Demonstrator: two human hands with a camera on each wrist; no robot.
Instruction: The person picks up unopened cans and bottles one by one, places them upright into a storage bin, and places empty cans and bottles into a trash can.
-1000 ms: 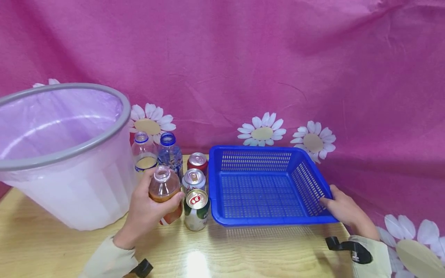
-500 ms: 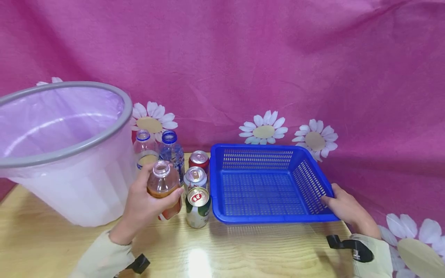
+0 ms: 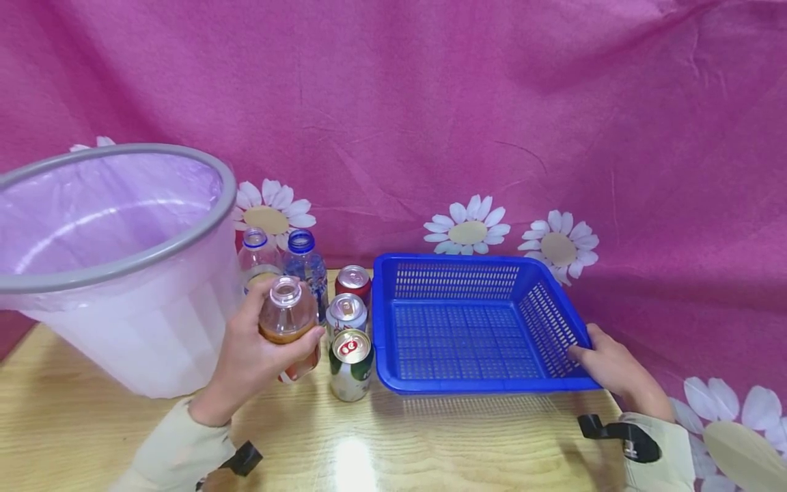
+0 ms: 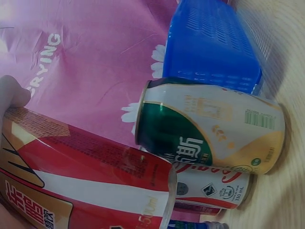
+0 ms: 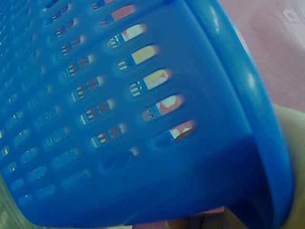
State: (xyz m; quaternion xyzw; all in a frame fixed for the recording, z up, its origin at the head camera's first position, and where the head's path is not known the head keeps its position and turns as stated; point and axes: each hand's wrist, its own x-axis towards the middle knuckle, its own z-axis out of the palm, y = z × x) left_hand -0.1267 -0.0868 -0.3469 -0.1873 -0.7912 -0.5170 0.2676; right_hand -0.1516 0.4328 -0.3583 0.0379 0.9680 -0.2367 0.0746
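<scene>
My left hand point(image 3: 242, 359) grips an uncapped plastic bottle point(image 3: 287, 321) with a red and gold label. The left wrist view shows the bottle's label point(image 4: 90, 171) close up, its base held above the table and tilted. Just right of it stands a green and white can point(image 3: 350, 372), then a white and silver can point(image 3: 346, 309) and a red can point(image 3: 353, 277) behind. Two more uncapped bottles are at the back: a clear bottle point(image 3: 258, 256) and a blue-labelled bottle point(image 3: 306, 266). My right hand point(image 3: 617, 376) holds the right rim of a blue plastic basket point(image 3: 479, 388).
A large white bin point(image 3: 154, 328) with a grey rim and a purple-tinted liner stands at the left. Behind everything hangs a pink flowered cloth point(image 3: 381, 137). The table point(image 3: 307, 451) has a light wood grain.
The red-labelled bottle has risen a little in my left hand and drawn slightly left, away from the cans. My right hand keeps its grip on the basket. The head view has shifted slightly.
</scene>
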